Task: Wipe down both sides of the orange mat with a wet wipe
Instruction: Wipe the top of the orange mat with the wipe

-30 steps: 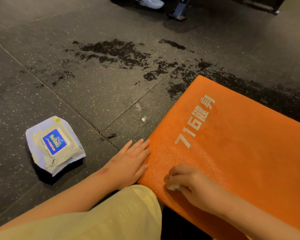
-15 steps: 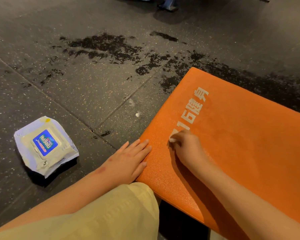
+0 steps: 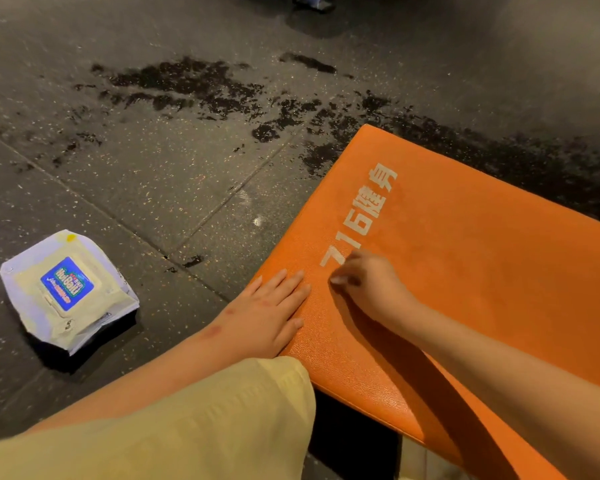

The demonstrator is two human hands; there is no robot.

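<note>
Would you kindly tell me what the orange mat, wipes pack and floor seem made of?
Orange mat: likely vinyl or faux leather, from its pebbled grain and slight sheen. Wipes pack: soft plastic film, crinkled and glossy. Floor: probably rubber tile, matte black with pale flecks and seams.

Showing dark speckled floor (image 3: 153, 188), tile seams running diagonally. Spreading across far middle and right: black wet patches (image 3: 194, 84). Lying flat at near left: white wipes pack (image 3: 66, 289), blue label facing up. Peeking in at far edge: shoe (image 3: 314, 3), blurry.
</note>
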